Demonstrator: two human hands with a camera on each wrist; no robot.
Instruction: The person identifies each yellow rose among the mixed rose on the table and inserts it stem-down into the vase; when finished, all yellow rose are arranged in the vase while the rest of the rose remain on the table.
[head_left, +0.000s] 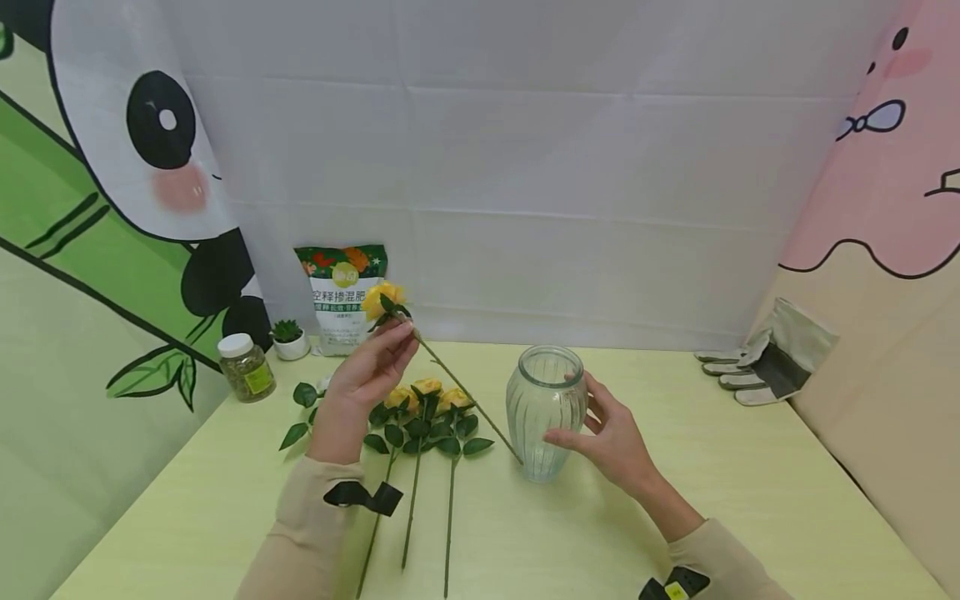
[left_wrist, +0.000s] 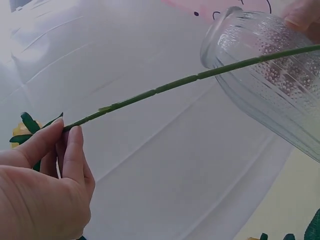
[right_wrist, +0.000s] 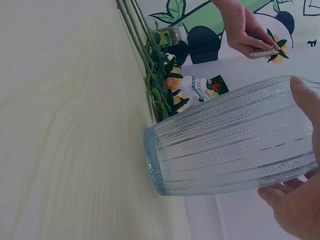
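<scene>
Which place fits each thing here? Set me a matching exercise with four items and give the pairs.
Things:
1. glass vase
2. yellow rose
3. work gloves
4. three roses

Places:
A. lying flat on the table
B. far right table edge
C. pinched in the left hand
D. touched by the right hand

Pairs: 1-D, 2-C, 3-B, 4-A
</scene>
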